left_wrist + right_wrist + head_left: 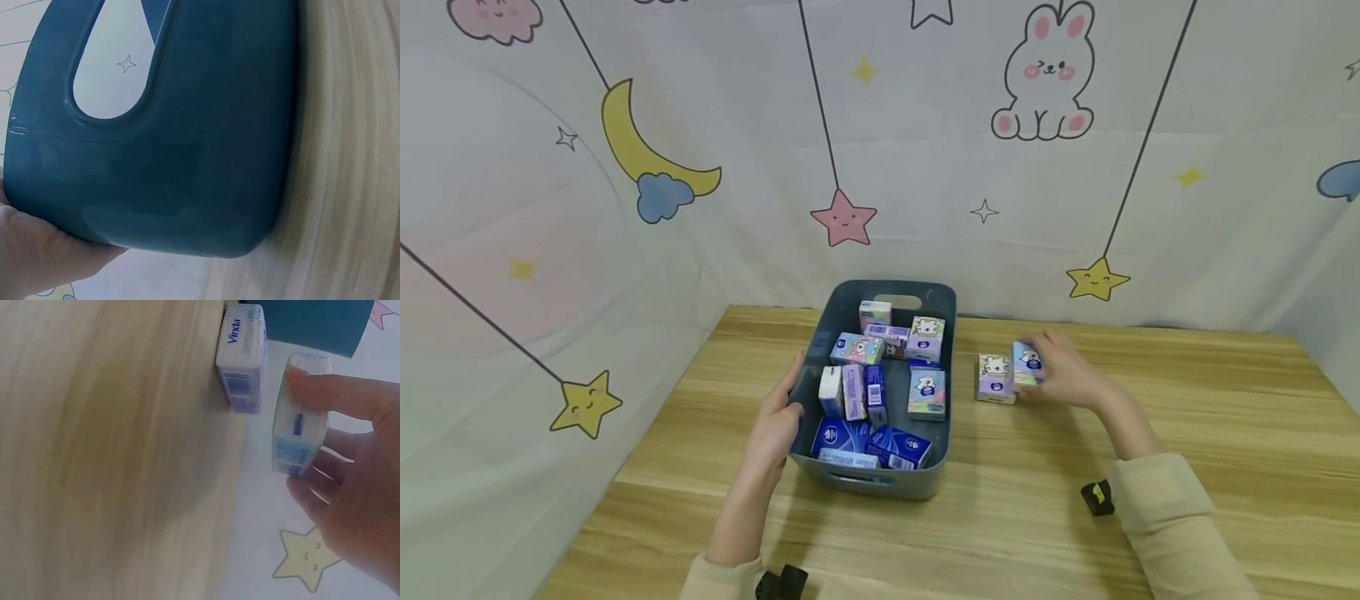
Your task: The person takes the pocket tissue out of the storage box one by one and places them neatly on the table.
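My left hand [777, 423] rests against the outside of the left wall of a blue-grey plastic basket [880, 482]. In the left wrist view its thumb [81, 256] lies along that wall. To the right of the basket, my right hand [1067, 373] pinches a small blue-and-pastel tissue pack [1027, 365] between thumb and fingers, upright. Close beside it a purple-and-white tissue pack [996, 379] stands on the table; in the right wrist view a gap shows between the two. Inside the basket lie several tissue packs, among them dark blue ones [898, 447] and a pastel one [927, 394].
The wooden table [1000, 533] reaches back to a white cloth backdrop [925, 167] printed with stars, a moon and a rabbit. Small black devices [1098, 497] sit at both wrists, below cream sleeves [1161, 492].
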Tool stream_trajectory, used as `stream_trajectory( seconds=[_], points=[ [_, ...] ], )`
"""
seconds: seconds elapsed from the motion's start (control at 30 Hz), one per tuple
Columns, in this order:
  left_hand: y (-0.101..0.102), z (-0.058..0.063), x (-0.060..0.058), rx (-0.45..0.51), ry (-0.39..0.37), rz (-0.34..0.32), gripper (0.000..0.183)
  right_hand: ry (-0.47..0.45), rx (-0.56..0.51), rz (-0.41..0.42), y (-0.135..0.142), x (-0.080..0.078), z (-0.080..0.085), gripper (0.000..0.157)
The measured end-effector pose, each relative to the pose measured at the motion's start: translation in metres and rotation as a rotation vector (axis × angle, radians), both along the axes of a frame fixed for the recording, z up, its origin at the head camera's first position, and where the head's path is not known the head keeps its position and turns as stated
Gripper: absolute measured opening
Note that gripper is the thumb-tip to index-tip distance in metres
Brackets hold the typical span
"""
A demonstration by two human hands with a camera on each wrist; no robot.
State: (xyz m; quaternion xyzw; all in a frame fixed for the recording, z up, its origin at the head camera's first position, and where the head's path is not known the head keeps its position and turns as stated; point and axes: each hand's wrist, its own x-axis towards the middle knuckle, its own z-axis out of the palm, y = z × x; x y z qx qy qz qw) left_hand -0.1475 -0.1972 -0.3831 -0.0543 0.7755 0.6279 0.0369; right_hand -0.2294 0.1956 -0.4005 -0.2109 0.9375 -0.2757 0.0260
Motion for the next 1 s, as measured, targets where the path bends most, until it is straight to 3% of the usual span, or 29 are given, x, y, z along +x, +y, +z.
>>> stream_trajectory(
  seconds=[0.5,1.0],
  points=[
    [0.0,0.002,0.0,0.004,-0.001,-0.004,0.073,-0.058,0.007,-0.042,0.004,-0.003,-0.016,0.081],
    [-0.001,0.001,0.0,0.026,-0.014,-0.004,0.076,-0.066,0.042,-0.029,0.003,-0.003,-0.026,0.083]
  ],
)
